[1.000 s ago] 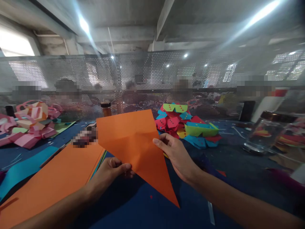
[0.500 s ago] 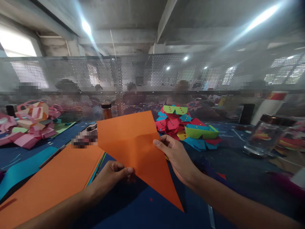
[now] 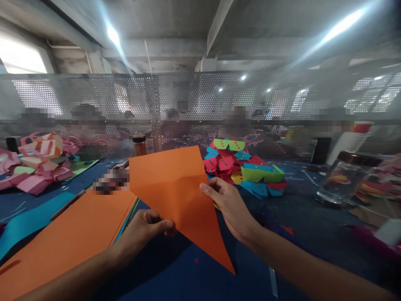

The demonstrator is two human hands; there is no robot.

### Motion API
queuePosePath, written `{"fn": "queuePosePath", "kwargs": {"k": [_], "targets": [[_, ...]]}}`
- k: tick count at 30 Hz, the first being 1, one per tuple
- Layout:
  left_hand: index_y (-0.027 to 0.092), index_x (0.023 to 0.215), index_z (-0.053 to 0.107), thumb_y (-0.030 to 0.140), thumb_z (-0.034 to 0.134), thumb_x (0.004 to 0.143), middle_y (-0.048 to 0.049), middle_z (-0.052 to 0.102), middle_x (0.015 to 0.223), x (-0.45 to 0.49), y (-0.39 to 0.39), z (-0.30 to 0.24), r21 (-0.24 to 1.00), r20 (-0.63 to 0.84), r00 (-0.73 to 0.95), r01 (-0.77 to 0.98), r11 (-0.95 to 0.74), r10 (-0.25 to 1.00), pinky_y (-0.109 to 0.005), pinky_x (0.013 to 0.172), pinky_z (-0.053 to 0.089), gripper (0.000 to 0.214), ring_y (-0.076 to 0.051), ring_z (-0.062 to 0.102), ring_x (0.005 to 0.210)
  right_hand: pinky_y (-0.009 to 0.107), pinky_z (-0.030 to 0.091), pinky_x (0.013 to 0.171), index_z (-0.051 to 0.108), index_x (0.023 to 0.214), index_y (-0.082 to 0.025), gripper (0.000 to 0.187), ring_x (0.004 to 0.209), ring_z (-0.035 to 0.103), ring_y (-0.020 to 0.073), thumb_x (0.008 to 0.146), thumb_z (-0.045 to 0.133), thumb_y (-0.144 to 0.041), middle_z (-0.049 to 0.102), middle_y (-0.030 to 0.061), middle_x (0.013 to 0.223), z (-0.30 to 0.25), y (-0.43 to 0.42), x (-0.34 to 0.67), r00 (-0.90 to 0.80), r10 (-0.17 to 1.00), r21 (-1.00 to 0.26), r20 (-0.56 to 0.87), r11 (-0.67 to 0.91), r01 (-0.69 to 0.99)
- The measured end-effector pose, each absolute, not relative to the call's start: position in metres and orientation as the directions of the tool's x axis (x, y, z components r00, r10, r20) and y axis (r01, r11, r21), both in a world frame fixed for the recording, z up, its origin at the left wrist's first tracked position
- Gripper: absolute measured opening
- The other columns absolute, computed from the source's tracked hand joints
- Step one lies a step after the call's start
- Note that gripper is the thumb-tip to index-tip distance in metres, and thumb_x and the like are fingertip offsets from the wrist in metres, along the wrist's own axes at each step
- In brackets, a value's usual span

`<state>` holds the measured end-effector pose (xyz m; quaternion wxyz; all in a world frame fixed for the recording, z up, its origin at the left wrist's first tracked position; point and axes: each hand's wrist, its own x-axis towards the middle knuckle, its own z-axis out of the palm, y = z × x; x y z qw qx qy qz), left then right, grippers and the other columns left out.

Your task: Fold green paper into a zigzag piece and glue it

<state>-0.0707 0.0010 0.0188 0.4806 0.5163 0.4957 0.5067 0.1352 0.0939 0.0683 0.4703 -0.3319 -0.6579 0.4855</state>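
Observation:
An orange sheet of paper (image 3: 175, 188) is held up over the dark blue table (image 3: 175, 276), its lower right corner hanging down to a point. My left hand (image 3: 153, 225) pinches the lower left edge, thumb in front and fingers behind. On the right edge, my right hand (image 3: 224, 200) grips the sheet between thumb and fingers. A faint crease or bend runs through the middle of the sheet. Left of my left hand lies a stack of orange paper (image 3: 72, 234), with blue and green edges showing beneath it.
Pink paper pieces (image 3: 40, 163) pile up at the left, near a blue sheet (image 3: 28, 221). Colourful dotted paper shapes (image 3: 238, 163) heap behind my right hand. A glass jar (image 3: 341, 179) stands at right, a dark-capped jar (image 3: 139, 146) at the back. People sit behind a perforated screen (image 3: 188, 96).
The sheet's lower corner has shifted slightly left and up. Both hands keep their hold, and the view has moved a little.

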Motion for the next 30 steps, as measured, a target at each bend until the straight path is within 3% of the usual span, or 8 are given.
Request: {"fn": "queuePosePath", "kwargs": {"k": [5,10,15,20,30], "targets": [[0.014,0.066,0.072,0.044,0.078,0.070,-0.0036,0.067,0.063,-0.065,0.003,0.027,0.999,0.049,-0.025,0.007,-0.049,0.998,-0.026,0.063,0.043,0.031,-0.014,0.056,0.061,0.035,0.046,0.071,0.057,0.077,-0.021,0.030,0.078,0.058,0.0200,0.076,0.070,-0.048,0.063,0.0043,0.081,0.072,0.094,0.137,-0.333,0.890,-0.948,0.310,0.313,-0.046],[0.015,0.070,0.073,0.044,0.074,0.076,-0.0017,0.067,0.066,-0.050,0.000,0.034,1.000,0.003,0.079,-0.021,-0.001,0.997,-0.025,0.066,0.042,0.029,-0.014,0.056,0.065,0.034,0.046,0.071,0.058,0.079,-0.020,0.030,0.077,0.057,0.0188,0.075,0.071,-0.047,0.061,0.0032,0.080,0.075,0.095,0.141,-0.305,0.899,-0.949,0.314,0.303,-0.083],[0.015,0.061,0.072,0.051,0.079,0.067,-0.0041,0.070,0.062,-0.044,0.003,0.029,1.000,-0.023,-0.019,-0.021,0.023,1.000,-0.027,0.067,0.045,0.037,-0.017,0.060,0.063,0.031,0.043,0.068,0.058,0.077,-0.019,0.029,0.073,0.053,0.0166,0.075,0.070,-0.046,0.058,0.0015,0.076,0.073,0.098,0.143,-0.279,0.899,-0.939,0.339,0.343,-0.035],[0.016,0.058,0.070,0.049,0.079,0.067,-0.0042,0.071,0.063,-0.048,0.005,0.026,1.000,0.017,-0.063,-0.006,-0.017,0.998,-0.028,0.068,0.045,0.035,-0.017,0.060,0.064,0.031,0.042,0.067,0.058,0.075,-0.020,0.028,0.071,0.052,0.0162,0.076,0.069,-0.045,0.058,0.0012,0.075,0.073,0.097,0.141,-0.298,0.892,-0.938,0.339,0.345,-0.033],[0.016,0.065,0.074,0.051,0.075,0.072,-0.0024,0.068,0.062,-0.045,0.002,0.024,1.000,0.018,0.034,0.008,-0.018,0.999,-0.027,0.066,0.042,0.035,-0.015,0.056,0.062,0.032,0.043,0.070,0.059,0.077,-0.020,0.027,0.075,0.055,0.0176,0.076,0.069,-0.045,0.060,0.0021,0.078,0.074,0.094,0.140,-0.290,0.895,-0.939,0.339,0.340,-0.050]]}}
